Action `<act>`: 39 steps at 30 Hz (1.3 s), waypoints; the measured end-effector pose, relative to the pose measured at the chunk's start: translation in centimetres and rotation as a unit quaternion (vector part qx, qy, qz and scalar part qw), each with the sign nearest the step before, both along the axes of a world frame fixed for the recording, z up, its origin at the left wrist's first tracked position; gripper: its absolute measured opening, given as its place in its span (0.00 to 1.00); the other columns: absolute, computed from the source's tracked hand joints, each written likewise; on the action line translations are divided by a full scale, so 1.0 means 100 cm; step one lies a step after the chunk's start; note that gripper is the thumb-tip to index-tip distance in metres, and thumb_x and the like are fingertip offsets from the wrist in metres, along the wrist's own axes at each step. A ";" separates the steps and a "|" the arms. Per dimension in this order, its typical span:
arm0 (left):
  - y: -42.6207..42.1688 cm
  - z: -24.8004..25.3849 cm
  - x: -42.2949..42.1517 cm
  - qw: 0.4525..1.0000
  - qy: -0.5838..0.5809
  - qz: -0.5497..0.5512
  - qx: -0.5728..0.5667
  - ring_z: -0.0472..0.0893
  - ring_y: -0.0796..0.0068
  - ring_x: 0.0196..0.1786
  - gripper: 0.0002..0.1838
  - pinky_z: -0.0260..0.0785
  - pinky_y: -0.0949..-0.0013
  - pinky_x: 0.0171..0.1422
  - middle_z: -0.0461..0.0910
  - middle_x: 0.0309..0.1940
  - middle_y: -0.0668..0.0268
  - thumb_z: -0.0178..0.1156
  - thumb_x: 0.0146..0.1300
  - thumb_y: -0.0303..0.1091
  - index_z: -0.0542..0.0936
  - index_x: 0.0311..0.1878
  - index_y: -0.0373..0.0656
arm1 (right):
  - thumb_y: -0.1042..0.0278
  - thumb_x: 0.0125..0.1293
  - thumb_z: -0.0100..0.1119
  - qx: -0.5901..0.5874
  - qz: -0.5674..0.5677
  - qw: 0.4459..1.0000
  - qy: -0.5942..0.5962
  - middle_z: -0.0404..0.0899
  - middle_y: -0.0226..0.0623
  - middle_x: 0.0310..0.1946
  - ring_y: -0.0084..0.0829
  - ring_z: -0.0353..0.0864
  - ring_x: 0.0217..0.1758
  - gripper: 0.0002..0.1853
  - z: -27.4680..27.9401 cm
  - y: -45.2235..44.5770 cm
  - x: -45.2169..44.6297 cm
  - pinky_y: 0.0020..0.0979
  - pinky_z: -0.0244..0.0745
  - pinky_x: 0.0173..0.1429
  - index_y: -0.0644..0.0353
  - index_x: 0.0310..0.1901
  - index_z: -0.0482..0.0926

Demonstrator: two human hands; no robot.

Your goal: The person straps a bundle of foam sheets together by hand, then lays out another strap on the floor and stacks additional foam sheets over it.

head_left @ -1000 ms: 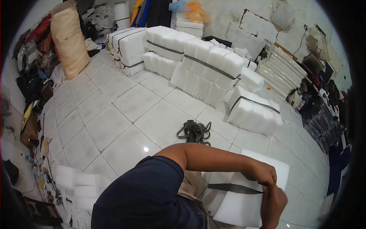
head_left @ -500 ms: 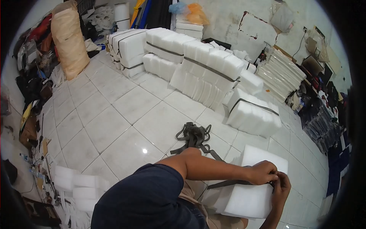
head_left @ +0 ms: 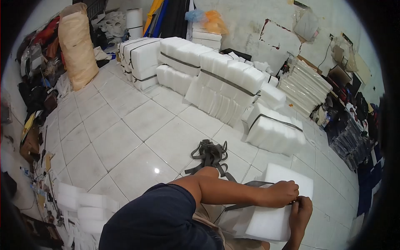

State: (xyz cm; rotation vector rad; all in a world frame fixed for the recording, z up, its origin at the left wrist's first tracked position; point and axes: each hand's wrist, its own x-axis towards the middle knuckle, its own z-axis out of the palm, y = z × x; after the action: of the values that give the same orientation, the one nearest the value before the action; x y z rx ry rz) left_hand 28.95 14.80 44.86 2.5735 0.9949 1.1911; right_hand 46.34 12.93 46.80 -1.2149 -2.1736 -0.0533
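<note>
A stack of white foam sheets [head_left: 268, 223] is in front of me, at the lower right of the head view. A dark grey strap [head_left: 239, 206] runs across it, passing under my left forearm. My left hand [head_left: 278, 194] is closed over the stack's top, its fingers gripping the strap. Close beside it, my right hand [head_left: 301, 211] pinches at the strap by the stack's right side. The fingertips of both hands nearly meet, and the bit of strap between them is mostly hidden. More of this strap lies in a tangled pile [head_left: 208, 154] on the floor beyond my left elbow.
Strapped foam bundles [head_left: 229, 73] stand in a row across the floor, with a smaller bundle [head_left: 275, 131] nearer. A tall wrapped roll [head_left: 77, 46] leans at the back left. Foam pieces [head_left: 89, 208] lie at lower left. Plastic-wrapped sheets [head_left: 306, 85] are stacked at right.
My left hand has shifted slightly left and my right hand slightly down and left, leaving them a little farther apart. A loop of strap now shows above my left wrist. The view has tilted slightly.
</note>
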 end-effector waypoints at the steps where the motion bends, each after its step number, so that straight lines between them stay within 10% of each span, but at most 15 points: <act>1: -0.001 -0.001 0.001 1.000 -0.029 0.002 0.003 0.77 0.61 0.38 0.09 0.71 0.61 0.41 0.77 0.31 0.58 0.58 0.59 0.33 0.80 0.33 0.36 | 0.79 0.55 0.58 -0.061 -0.018 0.998 0.027 0.75 0.43 0.30 0.39 0.76 0.29 0.07 0.001 0.000 0.001 0.37 0.71 0.36 0.68 0.37 0.78; 7: 0.005 0.019 0.000 0.875 -0.242 -0.121 -0.402 0.80 0.62 0.36 0.13 0.71 0.66 0.43 0.81 0.31 0.53 0.56 0.57 0.35 0.79 0.35 0.32 | 0.81 0.56 0.58 -0.164 -0.089 0.968 0.170 0.76 0.39 0.31 0.29 0.77 0.28 0.09 0.030 -0.020 -0.006 0.28 0.72 0.29 0.66 0.39 0.74; 9: 0.005 0.021 -0.002 0.886 -0.230 -0.112 -0.386 0.80 0.62 0.36 0.13 0.71 0.65 0.43 0.81 0.31 0.53 0.56 0.58 0.35 0.79 0.35 0.32 | 0.80 0.55 0.61 -0.093 0.083 0.991 0.057 0.77 0.38 0.31 0.29 0.77 0.27 0.09 0.027 -0.024 -0.002 0.27 0.72 0.29 0.64 0.38 0.74; 31: 0.004 0.009 -0.001 0.923 -0.224 -0.110 -0.293 0.78 0.69 0.30 0.13 0.69 0.66 0.38 0.80 0.26 0.59 0.56 0.61 0.38 0.79 0.33 0.36 | 0.75 0.53 0.66 0.035 0.079 0.992 -0.093 0.73 0.40 0.22 0.41 0.73 0.23 0.08 0.033 -0.008 0.007 0.36 0.67 0.26 0.63 0.26 0.74; 39: 0.008 -0.001 -0.046 0.991 -0.050 -0.062 -0.112 0.77 0.49 0.33 0.11 0.67 0.54 0.39 0.76 0.24 0.52 0.56 0.62 0.34 0.73 0.28 0.37 | 0.81 0.48 0.58 0.023 0.125 0.991 -0.047 0.66 0.41 0.16 0.42 0.70 0.18 0.09 0.012 0.003 0.051 0.38 0.63 0.23 0.64 0.21 0.67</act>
State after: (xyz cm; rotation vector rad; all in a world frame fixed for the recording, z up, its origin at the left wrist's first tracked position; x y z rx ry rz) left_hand 24.37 15.63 44.73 2.3405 0.8785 1.0976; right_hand 51.47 13.18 47.99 -0.9244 -2.3767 -0.0547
